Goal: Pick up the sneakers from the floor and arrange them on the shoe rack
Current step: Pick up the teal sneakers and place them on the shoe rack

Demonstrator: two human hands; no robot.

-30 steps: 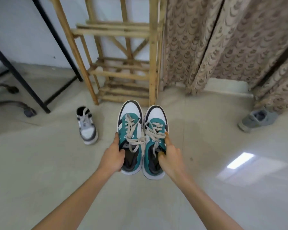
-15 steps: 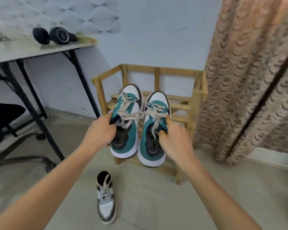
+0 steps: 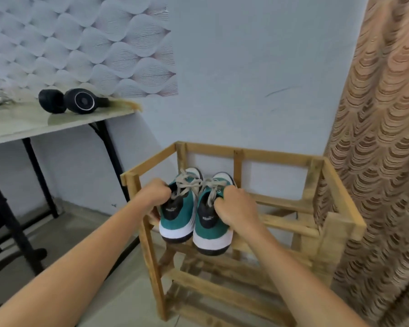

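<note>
Sneakers over the top of the shoe rack (image 3: pixel 314 208), one in each of your hands.

Your left hand (image 3: pixel 152 194) grips the left sneaker (image 3: pixel 177 218) tight at its collar. Your right hand (image 3: pixel 236 210) grips the right sneaker (image 3: pixel 211 232) the same way. They sit side by side, touching, toes pointing far toward the wall.

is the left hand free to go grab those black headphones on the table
Probably not yet: the left hand is gripping the left sneaker at the shoe rack, and the headphones lie well off to its left.
</note>
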